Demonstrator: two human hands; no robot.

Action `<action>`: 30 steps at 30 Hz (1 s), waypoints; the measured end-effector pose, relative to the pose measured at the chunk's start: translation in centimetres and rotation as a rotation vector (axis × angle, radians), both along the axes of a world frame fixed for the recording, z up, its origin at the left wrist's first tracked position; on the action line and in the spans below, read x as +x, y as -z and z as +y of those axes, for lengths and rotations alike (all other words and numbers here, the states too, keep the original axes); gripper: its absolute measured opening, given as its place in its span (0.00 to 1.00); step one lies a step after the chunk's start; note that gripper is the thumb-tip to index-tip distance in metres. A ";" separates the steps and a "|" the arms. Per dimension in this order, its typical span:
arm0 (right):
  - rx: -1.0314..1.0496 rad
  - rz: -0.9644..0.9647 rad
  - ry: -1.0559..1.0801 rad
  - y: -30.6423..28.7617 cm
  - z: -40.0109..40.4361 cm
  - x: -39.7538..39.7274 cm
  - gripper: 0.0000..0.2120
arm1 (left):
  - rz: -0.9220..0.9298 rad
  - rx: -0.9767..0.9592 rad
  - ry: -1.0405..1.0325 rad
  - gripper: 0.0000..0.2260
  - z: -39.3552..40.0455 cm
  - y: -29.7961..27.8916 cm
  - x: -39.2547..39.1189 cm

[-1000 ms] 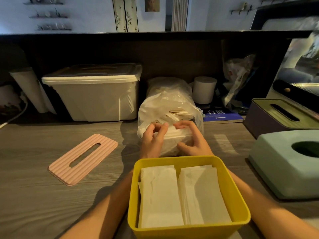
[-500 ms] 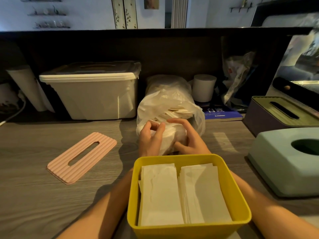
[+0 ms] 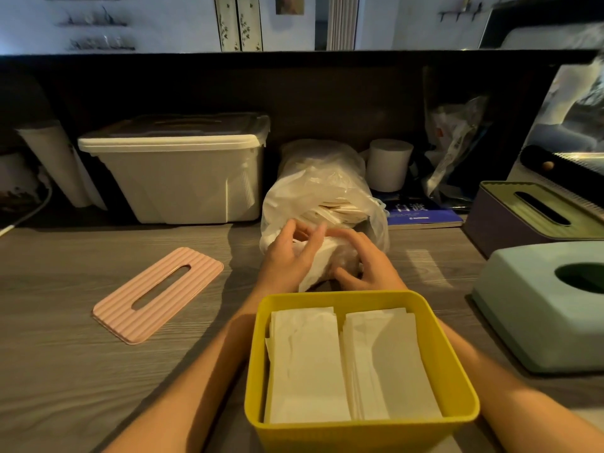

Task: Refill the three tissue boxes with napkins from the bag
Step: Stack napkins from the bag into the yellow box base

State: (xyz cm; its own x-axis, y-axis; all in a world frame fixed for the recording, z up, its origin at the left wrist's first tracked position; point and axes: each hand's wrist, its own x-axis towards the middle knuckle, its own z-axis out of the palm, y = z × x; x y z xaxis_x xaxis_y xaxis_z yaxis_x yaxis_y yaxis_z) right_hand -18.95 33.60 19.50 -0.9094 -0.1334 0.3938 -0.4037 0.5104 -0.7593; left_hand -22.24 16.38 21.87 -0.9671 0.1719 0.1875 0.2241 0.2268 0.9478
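Note:
A translucent plastic bag (image 3: 322,188) full of napkins stands at the middle of the wooden counter. At its front, my left hand (image 3: 286,256) and my right hand (image 3: 364,264) curl round a white napkin bundle (image 3: 315,266), partly wrapped in the bag's plastic. Just in front sits the open yellow tissue box (image 3: 457,361), holding two flat stacks of napkins (image 3: 310,364). Its pink slotted lid (image 3: 157,294) lies flat to the left. A teal tissue box (image 3: 529,315) and a purple box with an olive lid (image 3: 510,220) stand closed on the right.
A cream lidded storage bin (image 3: 176,178) stands behind on the left, a paper roll (image 3: 387,165) and a blue book (image 3: 421,214) behind the bag. Another crumpled bag (image 3: 454,142) leans against the dark back wall. A white cable (image 3: 29,210) runs at far left.
Both hands have shifted on the front of the bag, and the white bundle between them now shows lower and closer to the yellow box.

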 end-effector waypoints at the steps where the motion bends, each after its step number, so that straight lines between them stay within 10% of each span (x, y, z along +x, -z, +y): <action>1: -0.023 0.001 0.011 -0.2 0.2 0.1 0.27 | -0.005 -0.071 0.073 0.14 -0.6 -0.3 0.0; 5: -0.087 -0.029 0.032 -0.8 1.0 0.3 0.23 | 0.180 -0.408 0.139 0.18 -2.6 -0.6 -0.7; 23: -0.166 -0.048 0.097 -6.2 3.0 3.9 0.16 | 0.334 -0.456 0.172 0.14 -3.4 -7.5 1.7; 30: -0.181 -0.154 0.032 -12.7 2.7 8.5 0.17 | -0.201 -0.224 0.363 0.16 -2.6 -13.4 8.7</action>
State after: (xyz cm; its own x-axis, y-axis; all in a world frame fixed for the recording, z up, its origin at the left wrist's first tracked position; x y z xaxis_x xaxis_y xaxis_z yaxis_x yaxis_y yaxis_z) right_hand -10.44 36.28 32.21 -0.9633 -0.0437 0.2648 -0.2618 0.3708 -0.8910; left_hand -13.49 13.75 35.22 -0.8502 0.5208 -0.0775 0.1439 0.3715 0.9172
